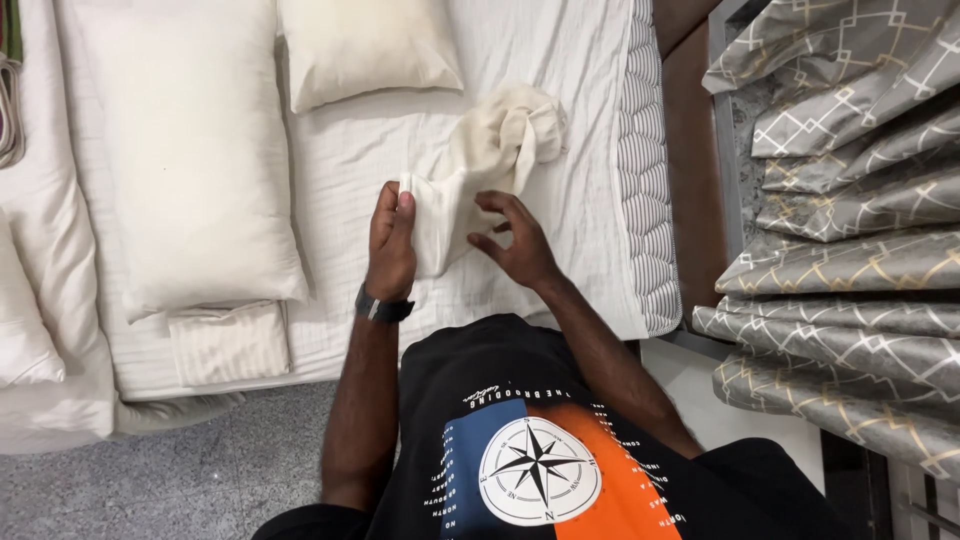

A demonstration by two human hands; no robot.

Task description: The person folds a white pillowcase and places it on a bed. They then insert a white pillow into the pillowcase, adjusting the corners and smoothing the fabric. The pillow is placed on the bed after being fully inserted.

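Two hands work at a cream pillowcase [490, 160] that lies bunched on the white bed sheet [590, 210], near the mattress's striped edge [645, 170]. The left hand [392, 235], with a dark watch [383, 307] at its wrist, has a clenched grip on one edge of the cloth, pinching it between thumb and fingers and lifting it a little. The right hand [515, 243] sits just beside it, its grip released, fingers spread and curled against the lower part of the same cloth. A long white pillow [190, 150] lies to the left, a smaller one [365, 45] above, and grey patterned curtains [850, 220] hang at the right.
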